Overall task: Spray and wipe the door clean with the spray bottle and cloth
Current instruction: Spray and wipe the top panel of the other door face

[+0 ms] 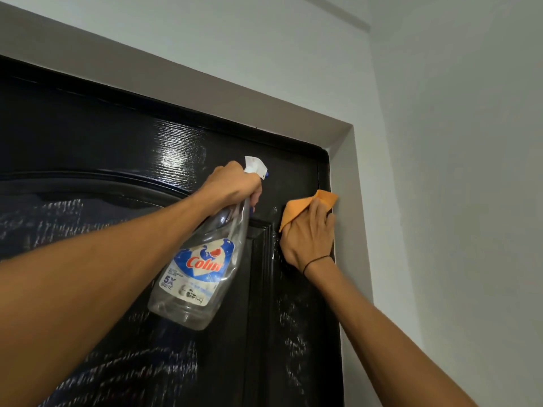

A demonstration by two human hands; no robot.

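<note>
A glossy black panelled door fills the left and centre, seen from below near its top right corner. My left hand grips the neck of a clear spray bottle with a blue and red label; its white nozzle sits close to the door. My right hand presses an orange cloth against the door's right edge strip, beside the frame. Wet droplets and streaks show on the door around and below the cloth.
A grey door frame runs along the top and down the right side of the door. White walls lie above and to the right. A raised arched moulding crosses the door's upper left.
</note>
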